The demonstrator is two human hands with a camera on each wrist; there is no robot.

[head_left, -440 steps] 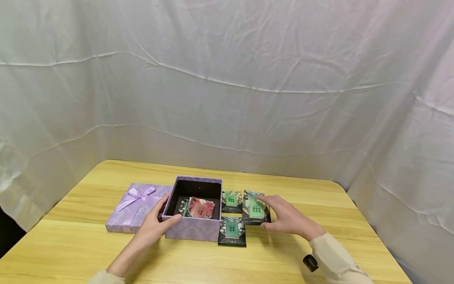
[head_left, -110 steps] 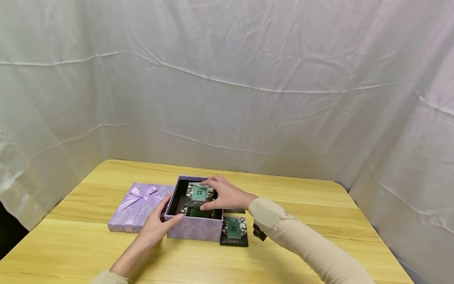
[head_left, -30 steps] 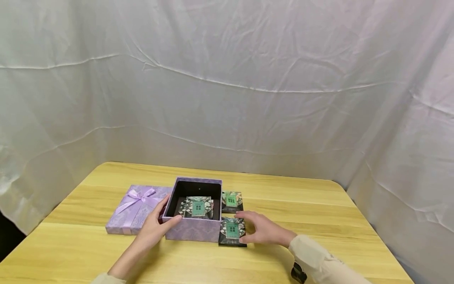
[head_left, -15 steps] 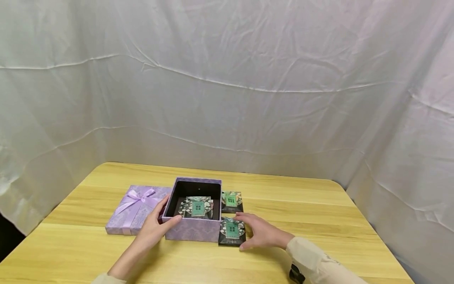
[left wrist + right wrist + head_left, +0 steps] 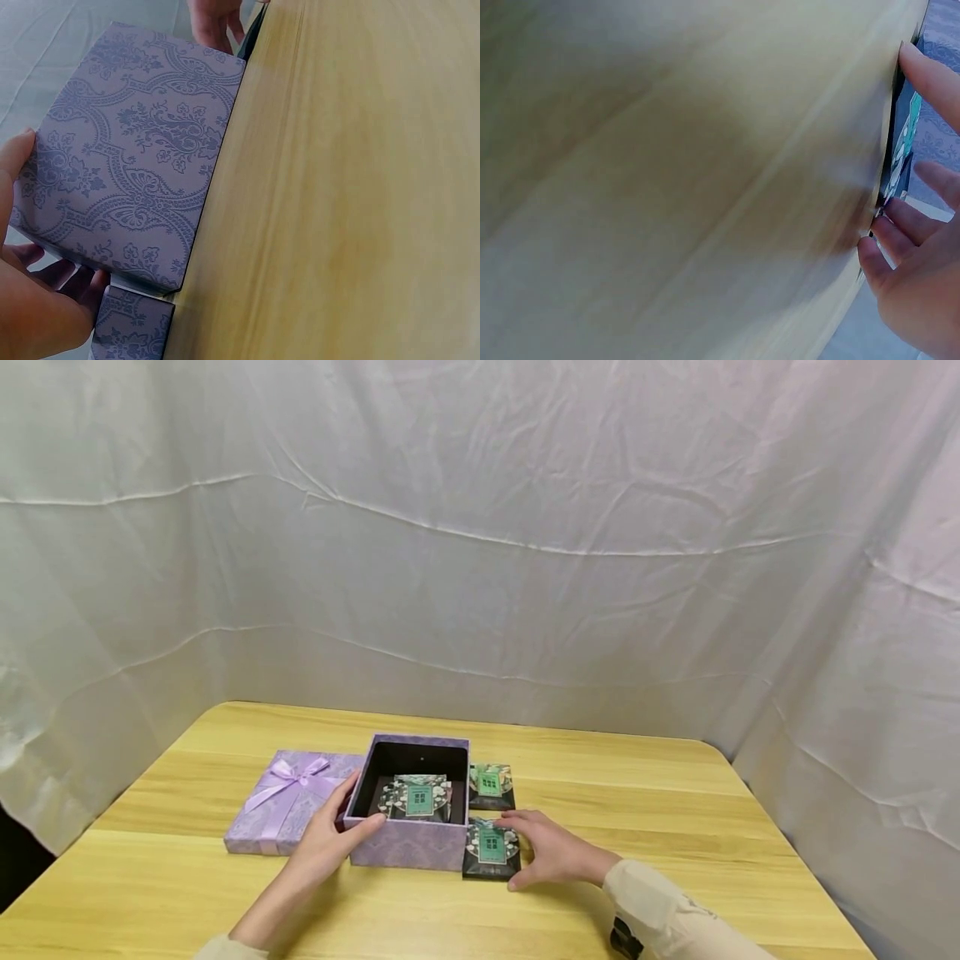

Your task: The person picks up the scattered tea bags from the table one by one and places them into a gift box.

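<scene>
My left hand (image 5: 322, 839) holds the near left corner of an open purple patterned box (image 5: 408, 846), thumb at the front rim and fingers along the left side. In the left wrist view its fingers curl behind the box (image 5: 135, 150). A black tea packet (image 5: 491, 856) with a green label and white flowers lies flat beside the box's near right corner. Spread around its right side is my right hand (image 5: 558, 852): fingers touch its far part, thumb at its near right corner. Inside the box lies another green-labelled tea packet (image 5: 422, 797), partly covering others.
A second tea packet (image 5: 489, 787), lighter green, lies behind the touched one against the box's right side. The purple lid (image 5: 258, 827) with a ribbon bow (image 5: 300, 772) lies left of the box. Pale curtains (image 5: 480, 610) surround the wooden table (image 5: 637, 793).
The far-right packet has left the table, and a green-labelled packet now covers the red one in the box. Lately my right thumb slid off the near packet to its corner. The left hand stays.
</scene>
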